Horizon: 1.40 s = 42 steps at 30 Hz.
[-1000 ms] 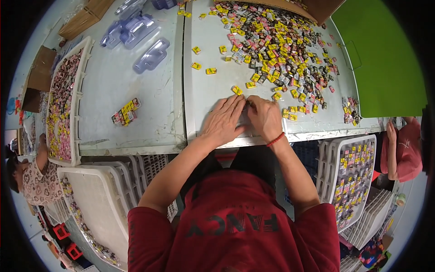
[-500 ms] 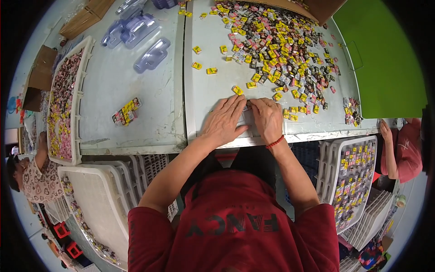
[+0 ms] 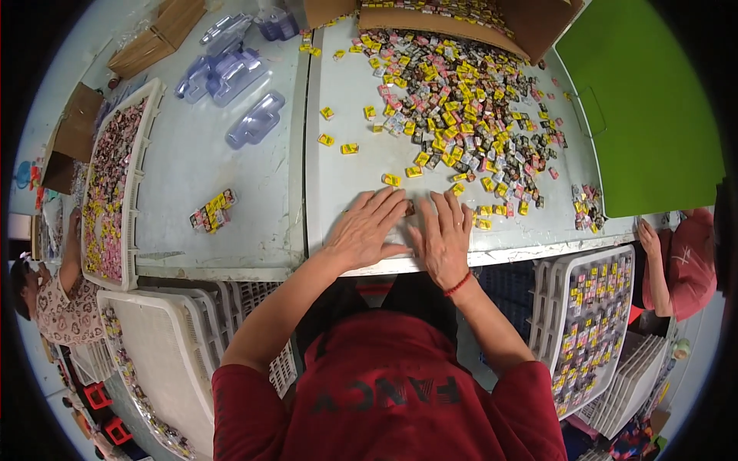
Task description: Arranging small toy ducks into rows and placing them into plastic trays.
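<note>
My left hand (image 3: 367, 229) lies flat near the table's front edge, fingers stretched forward and thumb out to the right. Beside it my right hand (image 3: 446, 244) has its fingers spread, palm down, with a red bracelet at the wrist. A small dark piece (image 3: 410, 207) shows between the fingertips of both hands; what lies under the palms is hidden. Just beyond the left fingertips rests a small yellow block (image 3: 391, 180). Further off spreads a big heap of tiny yellow, pink, black and white blocks (image 3: 469, 115).
A cardboard box (image 3: 530, 31) with more blocks stands behind the heap. Clear plastic moulded trays (image 3: 257, 119) and a joined cluster of blocks (image 3: 214, 211) lie at left. A filled white crate (image 3: 132, 196), a green panel (image 3: 646, 107), stacked crates (image 3: 538, 307) and two co-workers flank the table.
My right hand has opened out from a pinched, curled pose to spread fingers. The left hand stays flat beside it. The whole view has shifted slightly.
</note>
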Tool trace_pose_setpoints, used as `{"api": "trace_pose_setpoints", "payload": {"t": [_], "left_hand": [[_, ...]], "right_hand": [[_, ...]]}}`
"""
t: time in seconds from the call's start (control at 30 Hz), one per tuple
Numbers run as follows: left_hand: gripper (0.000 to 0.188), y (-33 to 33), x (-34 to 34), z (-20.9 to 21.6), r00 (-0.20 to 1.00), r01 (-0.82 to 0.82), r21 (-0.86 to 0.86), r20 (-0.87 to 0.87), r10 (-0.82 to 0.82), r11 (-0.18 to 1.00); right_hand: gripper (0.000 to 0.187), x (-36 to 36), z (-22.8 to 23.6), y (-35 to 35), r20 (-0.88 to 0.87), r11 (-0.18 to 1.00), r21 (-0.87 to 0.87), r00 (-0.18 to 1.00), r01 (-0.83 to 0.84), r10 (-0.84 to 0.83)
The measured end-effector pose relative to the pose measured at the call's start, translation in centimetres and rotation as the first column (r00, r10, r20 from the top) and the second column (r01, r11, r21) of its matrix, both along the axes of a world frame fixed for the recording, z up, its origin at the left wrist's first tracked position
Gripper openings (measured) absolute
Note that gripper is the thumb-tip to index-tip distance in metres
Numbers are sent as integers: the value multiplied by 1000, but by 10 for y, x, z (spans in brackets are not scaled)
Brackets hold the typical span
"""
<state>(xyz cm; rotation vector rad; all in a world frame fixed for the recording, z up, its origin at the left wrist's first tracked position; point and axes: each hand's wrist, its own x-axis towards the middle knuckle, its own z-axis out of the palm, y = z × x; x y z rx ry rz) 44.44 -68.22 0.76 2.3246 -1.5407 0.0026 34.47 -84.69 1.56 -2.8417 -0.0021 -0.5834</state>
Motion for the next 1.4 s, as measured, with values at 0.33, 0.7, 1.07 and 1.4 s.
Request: {"api": "trace_pose_setpoints", "payload": {"t": [0.33, 0.7, 1.07, 1.4], "left_hand": [[52, -22, 18, 9, 1000, 16, -265, 23, -11, 964], [34, -88, 106, -17, 987, -57, -216, 133, 87, 975], [31, -44, 83, 1, 995, -91, -320, -69, 72, 943], [27, -57, 84, 1, 973, -152, -199, -200, 112, 968]], "right_hand": [[35, 66, -8, -111, 158, 982, -168, 986, 85, -59], [36, 116, -20, -82, 96, 988, -153, 995, -17, 32], [29, 79, -10, -120, 27, 977, -2, 976, -215, 215], [25, 94, -4, -95, 118, 991, 15, 984, -135, 132]]}}
